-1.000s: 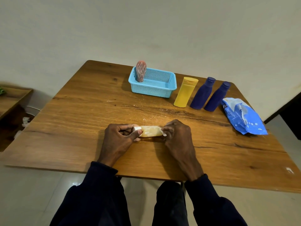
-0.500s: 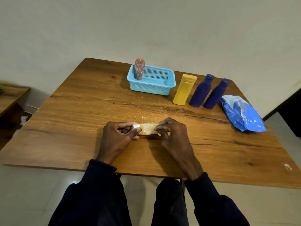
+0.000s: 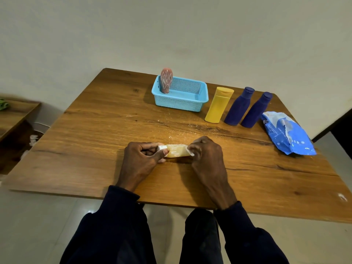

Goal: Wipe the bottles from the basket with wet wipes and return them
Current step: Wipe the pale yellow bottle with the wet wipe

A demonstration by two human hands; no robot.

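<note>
Wiping is the step in hand: a small amber bottle lies on its side on the table, near the front edge. The left hand pinches its white-capped end between thumb and curled fingers. The right hand curls over the other end and presses a wipe to it; only a white scrap of the wipe shows.

A pink bottle stands inside the basket at its left end. Just right of the basket stand a yellow bottle, a blue bottle and a second blue bottle.

Next, I judge, the amber bottle wants turning so its underside gets wiped, then lifting into the basket.

The wipes pack lies at the right. The table is grained wood against a plain wall, with pale floor below and a low shelf at the left.
</note>
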